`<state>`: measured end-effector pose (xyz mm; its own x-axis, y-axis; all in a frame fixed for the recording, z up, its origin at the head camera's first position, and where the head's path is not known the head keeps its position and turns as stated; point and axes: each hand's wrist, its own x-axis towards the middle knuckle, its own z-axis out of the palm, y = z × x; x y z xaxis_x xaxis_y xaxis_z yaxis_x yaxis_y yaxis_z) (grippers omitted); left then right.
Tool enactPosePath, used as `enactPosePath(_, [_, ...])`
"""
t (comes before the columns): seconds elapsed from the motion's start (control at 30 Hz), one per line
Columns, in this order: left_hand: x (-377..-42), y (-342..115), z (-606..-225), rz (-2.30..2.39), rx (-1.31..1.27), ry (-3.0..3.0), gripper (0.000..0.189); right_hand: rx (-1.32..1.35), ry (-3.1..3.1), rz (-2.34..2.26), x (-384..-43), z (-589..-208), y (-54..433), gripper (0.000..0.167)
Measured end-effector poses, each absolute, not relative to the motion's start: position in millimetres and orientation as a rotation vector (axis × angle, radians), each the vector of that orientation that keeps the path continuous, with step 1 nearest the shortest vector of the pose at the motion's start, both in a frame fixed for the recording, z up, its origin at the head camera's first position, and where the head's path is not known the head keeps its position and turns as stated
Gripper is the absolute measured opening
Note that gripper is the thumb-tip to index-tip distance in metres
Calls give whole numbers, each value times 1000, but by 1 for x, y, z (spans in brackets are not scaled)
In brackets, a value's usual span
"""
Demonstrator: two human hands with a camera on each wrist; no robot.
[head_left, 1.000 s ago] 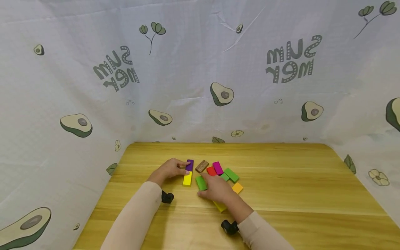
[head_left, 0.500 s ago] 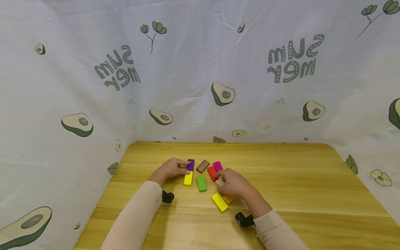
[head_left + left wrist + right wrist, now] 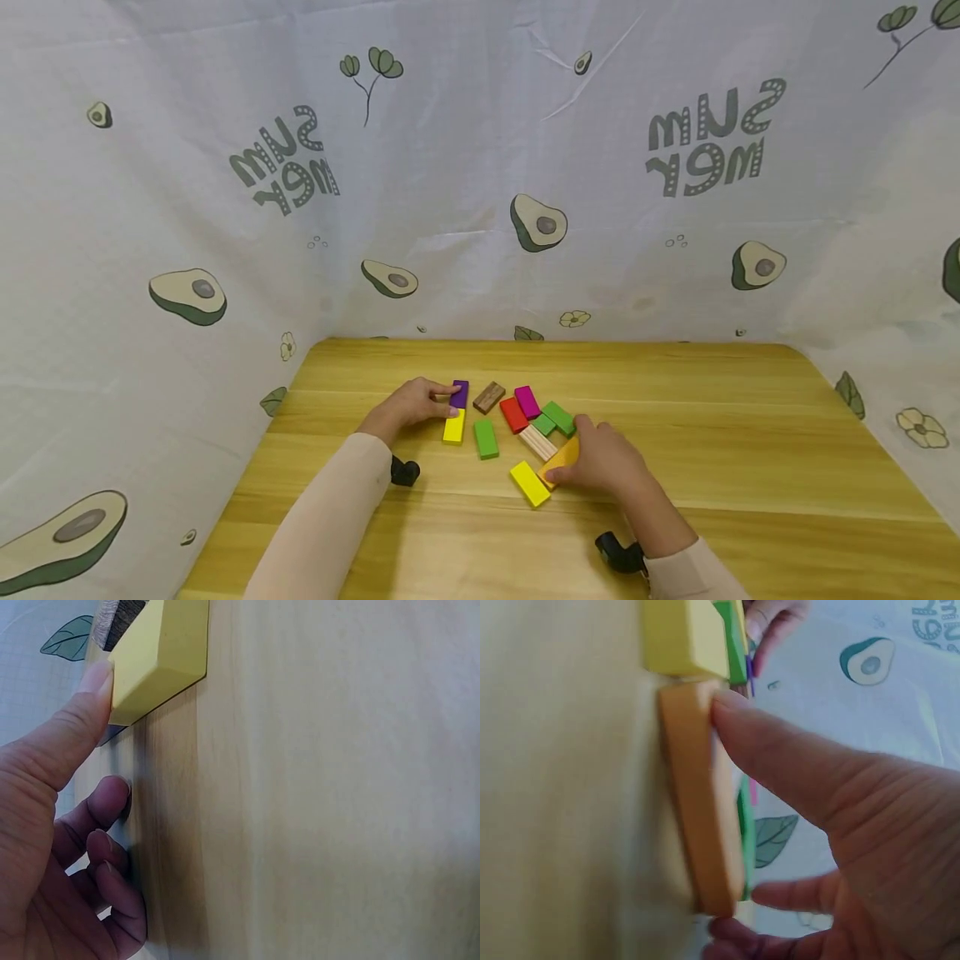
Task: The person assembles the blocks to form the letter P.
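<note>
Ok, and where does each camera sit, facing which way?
Head: on the person's head, facing forward and down at the brown wooden table and patterned white fabric backdrop; left hand, right hand and pale sleeves show.
Left wrist: on that wrist, facing a yellow rectangular block by the thumb; only the left hand shows.
Right wrist: on that wrist, facing an orange rectangular block; the right hand and the left hand's fingers show.
Head and right wrist share the orange block.

The word "summer" [image 3: 716, 139] stands twice, mirrored, on the white cloth [image 3: 450, 167].

Blocks [image 3: 513, 414] from head-high and wrist-close
</note>
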<state>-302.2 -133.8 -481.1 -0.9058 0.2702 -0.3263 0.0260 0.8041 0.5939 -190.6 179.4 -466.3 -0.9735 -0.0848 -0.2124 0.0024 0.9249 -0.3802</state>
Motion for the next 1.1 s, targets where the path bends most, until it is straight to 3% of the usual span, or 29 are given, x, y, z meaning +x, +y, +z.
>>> enactPosePath(0.07, [-302,-134,-481,853,219,2586,52,-34,2834,-644,-187,-470,182,112])
enactPosePath(0.27, [-305,-134,-482,852,216,2580,54,-42,2718,-915,-189,-480,188,99])
enactPosePath(0.47, [-304,-134,-481,833,199,2586,54,-106,2737,-852,-186,-485,188,110])
enactPosePath(0.7, [-305,-134,-481,822,203,2588,54,-216,2878,-732,-180,-480,182,106])
enactPosePath(0.87, [-307,-134,-478,811,212,2602,52,-374,2956,-761,-175,-468,145,106])
enactPosePath(1.1, [-306,-131,-476,797,187,2608,52,-642,2541,-873,-172,-479,75,106])
